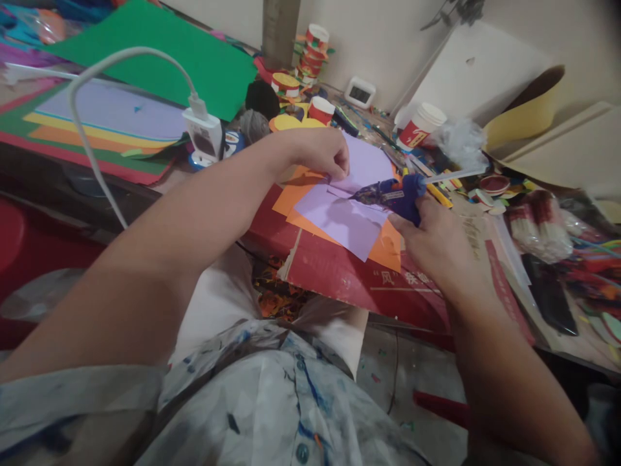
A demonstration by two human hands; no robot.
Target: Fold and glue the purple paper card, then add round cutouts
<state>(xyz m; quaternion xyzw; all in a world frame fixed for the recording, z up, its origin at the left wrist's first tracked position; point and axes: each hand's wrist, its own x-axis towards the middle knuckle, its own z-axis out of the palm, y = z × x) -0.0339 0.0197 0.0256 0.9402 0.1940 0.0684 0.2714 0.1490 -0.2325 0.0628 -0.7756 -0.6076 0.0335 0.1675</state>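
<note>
Gripping glue gun (pixel 408 199), right hand (pixel 436 243) beside purple paper (pixel 347 226), left hand (pixel 326 153) clenched near its far edge; contents unclear

The only view comes from a camera on the person's head, looking forward and steeply down past the shirt (pixel 272 414) and both forearms at the cluttered surface (pixel 339 265) close in front, with the wall (pixel 378 39) behind it along the top edge.

Cluttered craft workspace; stacked coloured paper (pixel 111 120); glue gun (pixel 398 194); paper cups (pixel 422 126); loose scraps.
</note>
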